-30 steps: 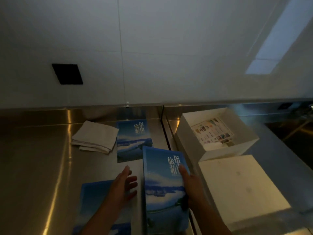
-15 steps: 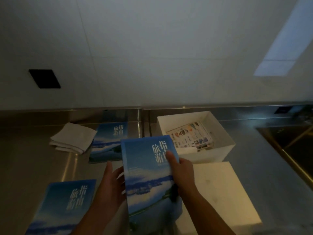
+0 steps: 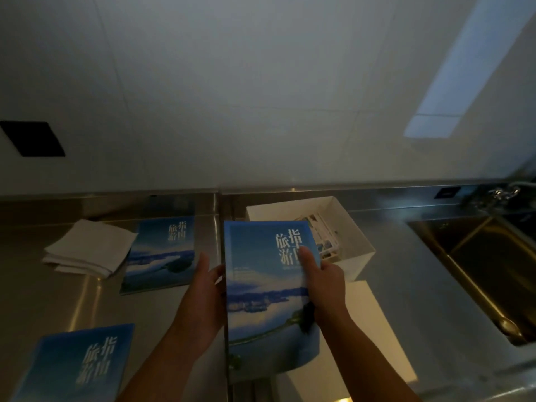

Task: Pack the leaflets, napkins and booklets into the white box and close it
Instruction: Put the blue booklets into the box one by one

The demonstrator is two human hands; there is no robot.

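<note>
Booklet [image 3: 269, 297]: held above the desk [image 3: 406, 285], its far edge over the near rim of the white box [image 3: 356, 227].
Right hand [image 3: 324, 288]: fingers closed on its right edge, thumb on the cover.
Left hand [image 3: 203, 300]: fingers against its left edge; grip not discernible.
Handling: judged light, thin and flexible; glossy cover may slip. Best supported at both long edges.
Remaining: two booklets [image 3: 162, 253] [image 3: 75, 364] and napkins [image 3: 87, 248] lie unpacked; lid [image 3: 368, 314] off.

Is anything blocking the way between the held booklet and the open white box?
Nothing visible does. The booklet is held in both hands, left hand and right hand, its far edge already overlapping the near wall of the white box. The box is open on top, with only leaflets lying flat inside; its lid rests on the counter nearer the person.
</note>
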